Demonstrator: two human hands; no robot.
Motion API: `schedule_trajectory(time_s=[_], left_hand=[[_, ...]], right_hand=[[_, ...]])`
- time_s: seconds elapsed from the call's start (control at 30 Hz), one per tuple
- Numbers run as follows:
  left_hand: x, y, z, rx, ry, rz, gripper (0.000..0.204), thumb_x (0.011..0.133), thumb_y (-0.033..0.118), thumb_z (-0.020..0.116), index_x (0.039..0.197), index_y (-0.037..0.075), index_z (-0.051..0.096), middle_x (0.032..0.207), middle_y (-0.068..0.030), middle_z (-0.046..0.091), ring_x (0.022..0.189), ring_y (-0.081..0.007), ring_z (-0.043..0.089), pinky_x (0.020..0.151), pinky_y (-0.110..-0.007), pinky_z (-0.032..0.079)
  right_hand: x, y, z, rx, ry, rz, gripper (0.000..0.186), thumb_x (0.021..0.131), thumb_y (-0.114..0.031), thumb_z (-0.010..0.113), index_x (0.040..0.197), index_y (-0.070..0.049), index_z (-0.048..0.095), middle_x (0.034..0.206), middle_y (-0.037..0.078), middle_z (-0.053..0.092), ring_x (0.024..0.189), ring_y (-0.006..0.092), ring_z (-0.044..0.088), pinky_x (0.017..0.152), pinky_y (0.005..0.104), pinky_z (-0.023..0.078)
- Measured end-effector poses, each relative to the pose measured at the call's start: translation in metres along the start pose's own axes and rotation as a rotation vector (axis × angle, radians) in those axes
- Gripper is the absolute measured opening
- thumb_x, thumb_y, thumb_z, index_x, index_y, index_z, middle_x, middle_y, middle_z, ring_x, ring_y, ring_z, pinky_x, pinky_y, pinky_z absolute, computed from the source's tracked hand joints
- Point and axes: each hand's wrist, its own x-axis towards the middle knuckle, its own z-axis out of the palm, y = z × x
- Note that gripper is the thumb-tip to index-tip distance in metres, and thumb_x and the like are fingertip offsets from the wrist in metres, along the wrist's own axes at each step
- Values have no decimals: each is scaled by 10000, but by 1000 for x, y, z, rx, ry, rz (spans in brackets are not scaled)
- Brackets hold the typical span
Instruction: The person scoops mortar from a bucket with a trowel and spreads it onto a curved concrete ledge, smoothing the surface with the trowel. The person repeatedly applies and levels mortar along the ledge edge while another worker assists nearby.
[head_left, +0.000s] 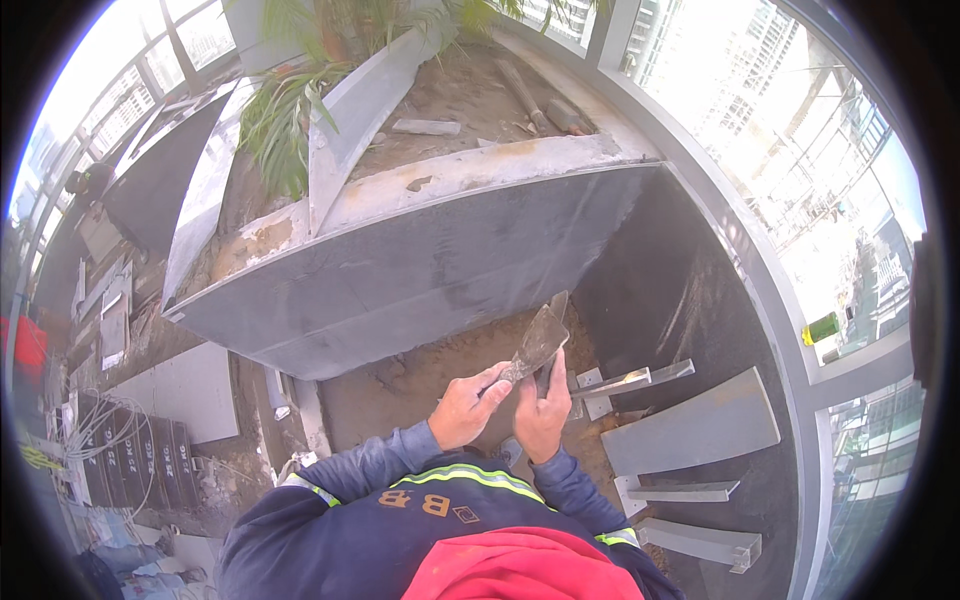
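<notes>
In front of my chest, my left hand (pixel 466 408) is closed round the handle of a putty knife (pixel 541 340). The blade is flared, worn and smeared with grey, and points up and away from me. Close beside it, my right hand (pixel 542 415) grips a second narrow flat tool (pixel 559 303), mostly hidden behind the putty knife. Its tip shows past the blade's far corner, and the two tools overlap or touch. Beyond both hands stands a long grey panel (pixel 420 265), along the front of a raised planter bed.
To the right lie a loose grey slab (pixel 693 425) and several metal brackets (pixel 690 493). A green bottle (pixel 822 328) rests by the window frame. Stacked dark bags (pixel 140 455) and tangled wire stand at left. Palm leaves (pixel 290 120) hang over the planter, where a tool handle (pixel 522 95) lies.
</notes>
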Motion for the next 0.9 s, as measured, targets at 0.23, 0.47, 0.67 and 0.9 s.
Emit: schedule_trajectory(time_s=[0.23, 0.47, 0.67, 0.9], left_hand=[[12, 20, 31, 68, 1, -140, 494, 1057, 336, 542, 1403, -16, 572, 932, -222, 729, 837, -283, 723, 782, -395, 538], [20, 7, 28, 159, 177, -113, 502, 1052, 335, 542, 1388, -37, 570, 1024, -293, 717, 911, -356, 737, 803, -402, 546], [6, 1, -32, 108, 219, -300, 503, 1047, 341, 555, 1343, -64, 593, 1073, -289, 714, 951, -401, 723, 861, -432, 541], [65, -35, -124, 85, 208, -141, 484, 1048, 280, 567, 1381, -70, 564, 828, -194, 693, 712, -210, 645, 715, -353, 518]], right_hand=[[23, 33, -39, 261, -206, 247, 560, 958, 25, 546, 1503, 66, 421, 1379, 203, 605, 1234, 258, 615, 1034, 371, 479], [53, 65, -14, 154, -311, 194, 291, 987, -33, 559, 1261, 54, 599, 1053, 83, 708, 859, 133, 659, 740, 270, 523], [82, 60, 54, 472, -540, 250, 315, 989, -68, 599, 1274, 66, 592, 1067, 96, 711, 900, 151, 666, 788, 296, 536], [141, 26, 135, 279, -443, 184, 526, 963, 40, 547, 1477, 84, 440, 1238, 170, 683, 1094, 233, 662, 967, 304, 496]])
